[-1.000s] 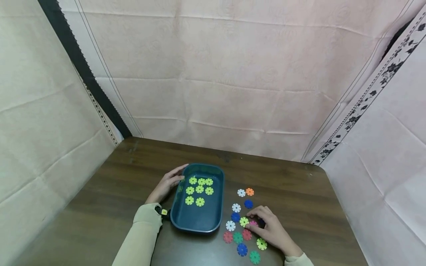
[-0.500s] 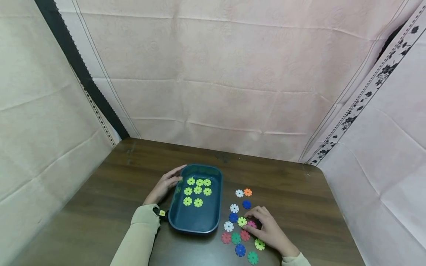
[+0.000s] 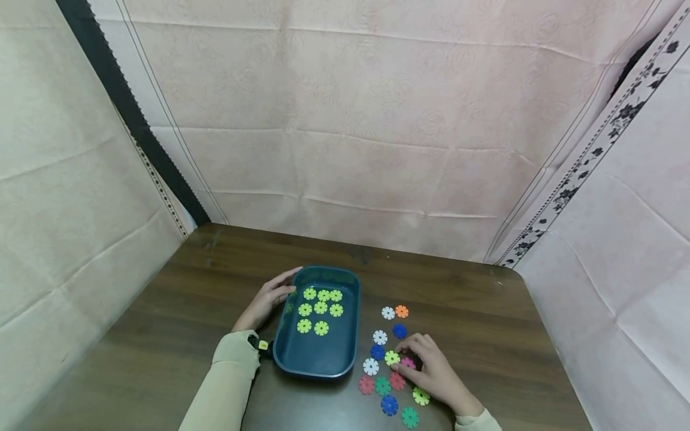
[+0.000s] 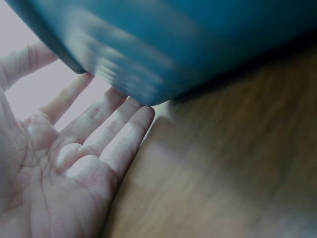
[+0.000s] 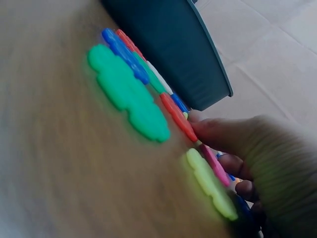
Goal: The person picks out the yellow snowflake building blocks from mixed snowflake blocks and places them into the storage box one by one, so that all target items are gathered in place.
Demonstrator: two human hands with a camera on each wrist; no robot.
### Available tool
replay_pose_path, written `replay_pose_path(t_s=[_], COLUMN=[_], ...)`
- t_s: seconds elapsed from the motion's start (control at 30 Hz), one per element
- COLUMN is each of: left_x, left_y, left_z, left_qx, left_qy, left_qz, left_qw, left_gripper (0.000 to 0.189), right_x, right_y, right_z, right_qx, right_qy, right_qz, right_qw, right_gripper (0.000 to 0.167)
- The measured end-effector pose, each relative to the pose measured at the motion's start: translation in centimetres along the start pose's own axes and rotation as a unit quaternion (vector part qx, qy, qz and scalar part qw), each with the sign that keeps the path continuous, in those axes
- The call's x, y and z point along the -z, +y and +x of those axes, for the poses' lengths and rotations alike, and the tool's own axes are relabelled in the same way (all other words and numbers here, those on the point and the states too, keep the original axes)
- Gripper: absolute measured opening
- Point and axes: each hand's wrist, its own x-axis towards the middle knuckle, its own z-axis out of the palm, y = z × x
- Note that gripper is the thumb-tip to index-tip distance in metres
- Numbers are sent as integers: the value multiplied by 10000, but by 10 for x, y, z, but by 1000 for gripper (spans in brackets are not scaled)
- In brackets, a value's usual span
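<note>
My left hand (image 3: 265,304) rests with straight fingers against the outer left wall of a dark blue tray (image 3: 318,360); in the left wrist view, its fingertips touch the tray's underside curve. Several yellow-green flower-shaped discs (image 3: 320,307) lie inside the tray. On the table to the right, my right hand (image 3: 433,372) has thumb and forefinger at opposite edges of a yellow-green notched disc (image 3: 392,358), pinching it low at the tabletop. A pink disc (image 3: 408,363) lies partly under this hand. A red disc (image 5: 178,117) sits beside the thumb in the right wrist view.
Around the right hand lie white (image 3: 371,366), blue (image 3: 390,405), green (image 3: 409,417) and orange discs (image 3: 401,311). Another yellow-green disc (image 3: 421,395) lies near the right wrist. Pale cloth walls (image 3: 345,120) enclose the brown wooden table (image 3: 463,299) at the back and sides.
The head view has shifted slightly. Both hands, the tray and the discs keep the same places relative to one another.
</note>
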Motion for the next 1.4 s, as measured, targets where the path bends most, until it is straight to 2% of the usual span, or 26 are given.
replay_pose_path(t_s=[0.23, 0.5, 0.63, 1.03, 1.4], left_x=[0, 1, 0, 0, -1], left_y=[1, 0, 0, -1, 1], left_z=[-1, 0, 0, -1, 1], left_qx=[14, -2, -21, 31, 16], left_qy=[1, -9, -20, -5, 30], left_qz=[1, 25, -11, -50, -14], left_qw=[10000, 10000, 10000, 10000, 10000], left_gripper=[48, 48, 48, 48, 48], right_x=[-1, 1, 1, -2, 1], right_y=[1, 1, 3, 7, 2], right_z=[1, 1, 1, 0, 1], right_qx=[6, -254, -239, -66, -213], right_qy=[51, 197, 221, 375, 426], right_qz=[-1, 581, 692, 705, 789], right_qw=[10000, 9978, 9971, 9968, 9957], right_gripper=[24, 26, 26, 24, 20])
